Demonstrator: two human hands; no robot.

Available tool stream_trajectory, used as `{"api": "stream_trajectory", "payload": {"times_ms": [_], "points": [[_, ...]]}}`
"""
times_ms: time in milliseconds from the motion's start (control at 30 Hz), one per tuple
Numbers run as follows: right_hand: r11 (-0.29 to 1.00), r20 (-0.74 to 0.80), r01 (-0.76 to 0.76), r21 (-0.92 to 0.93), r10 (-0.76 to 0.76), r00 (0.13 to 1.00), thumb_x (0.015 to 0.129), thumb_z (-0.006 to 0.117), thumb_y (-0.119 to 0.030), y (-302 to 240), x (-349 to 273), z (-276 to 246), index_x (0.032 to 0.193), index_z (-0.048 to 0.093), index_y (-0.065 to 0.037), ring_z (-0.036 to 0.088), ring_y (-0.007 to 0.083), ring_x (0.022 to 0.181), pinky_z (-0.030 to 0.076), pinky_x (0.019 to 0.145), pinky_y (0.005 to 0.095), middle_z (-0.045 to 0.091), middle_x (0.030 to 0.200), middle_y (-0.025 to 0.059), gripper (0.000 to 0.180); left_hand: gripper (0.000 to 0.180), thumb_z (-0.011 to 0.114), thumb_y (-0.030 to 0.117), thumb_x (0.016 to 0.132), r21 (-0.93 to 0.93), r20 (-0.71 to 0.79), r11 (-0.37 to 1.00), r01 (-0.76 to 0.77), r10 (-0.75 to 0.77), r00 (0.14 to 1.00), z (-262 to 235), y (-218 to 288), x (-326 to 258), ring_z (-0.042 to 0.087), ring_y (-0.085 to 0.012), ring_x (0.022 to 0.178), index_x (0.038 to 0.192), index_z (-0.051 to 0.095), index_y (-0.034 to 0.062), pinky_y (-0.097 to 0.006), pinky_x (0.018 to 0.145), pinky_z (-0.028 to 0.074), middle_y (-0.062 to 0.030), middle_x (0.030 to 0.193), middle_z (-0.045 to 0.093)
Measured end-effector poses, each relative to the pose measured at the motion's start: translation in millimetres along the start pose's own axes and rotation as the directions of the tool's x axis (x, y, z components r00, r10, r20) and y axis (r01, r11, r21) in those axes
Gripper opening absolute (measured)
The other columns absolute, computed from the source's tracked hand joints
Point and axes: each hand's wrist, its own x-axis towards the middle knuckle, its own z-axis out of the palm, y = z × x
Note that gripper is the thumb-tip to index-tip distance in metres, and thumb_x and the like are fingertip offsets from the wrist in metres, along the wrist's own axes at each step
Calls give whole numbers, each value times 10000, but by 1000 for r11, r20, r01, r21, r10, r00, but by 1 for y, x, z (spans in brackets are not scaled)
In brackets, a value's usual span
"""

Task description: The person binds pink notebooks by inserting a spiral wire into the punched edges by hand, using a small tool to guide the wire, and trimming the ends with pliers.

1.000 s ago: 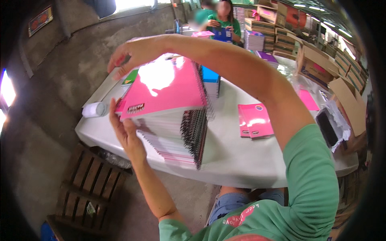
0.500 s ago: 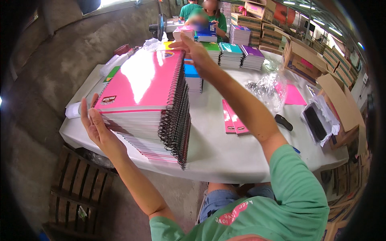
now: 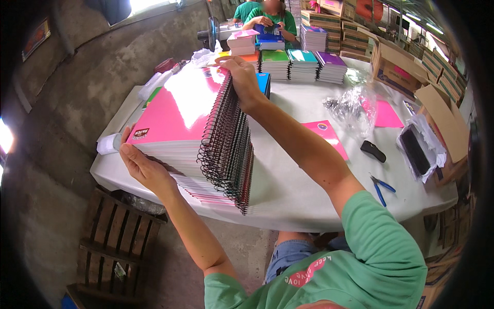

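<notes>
A tall stack of pink spiral notebooks (image 3: 172, 110) stands at the near left of the table, black coil bindings facing right. Its upper part sits slightly out of line with the lower part. My left hand (image 3: 146, 167) grips the near left corner, thumb against the page edges and fingers round the left side, partly hidden. At the far right corner, my right hand (image 3: 242, 82) wraps over the coils and the back edge of the upper notebooks. A pink notebook (image 3: 329, 136) lies flat beyond my right forearm.
Notebook stacks in green (image 3: 275, 64), teal and purple line the far side. To the right lie clear plastic (image 3: 355, 110), a black object (image 3: 373, 151), blue-handled pliers (image 3: 382, 189) and open cardboard boxes (image 3: 396, 69). A person (image 3: 272, 23) works across the table; a wooden pallet (image 3: 110, 242) stands lower left.
My right hand has come down from spread fingers onto the coil corner. My left hand has closed in on the near corner. The view has shifted, and the pliers now show fully.
</notes>
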Motion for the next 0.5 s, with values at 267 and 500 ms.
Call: {"api": "stream_trajectory", "payload": {"times_ms": [267, 500], "points": [[902, 255, 141, -409, -36, 966, 896, 508, -354, -20, -19, -39, 1189, 538, -69, 550, 133, 950, 412, 847, 294, 601, 1022, 45, 410, 520, 353, 460, 966, 107, -179, 975, -196, 213, 961, -19, 1, -7, 512, -232, 1106, 1199, 478, 12, -379, 944, 414, -127, 1211, 494], [-307, -382, -304, -902, 239, 892, 830, 572, -478, -42, -127, -325, 1183, 544, -14, 548, 312, 1094, 438, 908, 410, 571, 1151, 195, 584, 280, 472, 253, 910, -178, 266, 875, -450, 483, 835, 5, 38, -169, 522, -301, 1055, 1047, 520, 14, -423, 913, 426, -153, 1053, 561]]}}
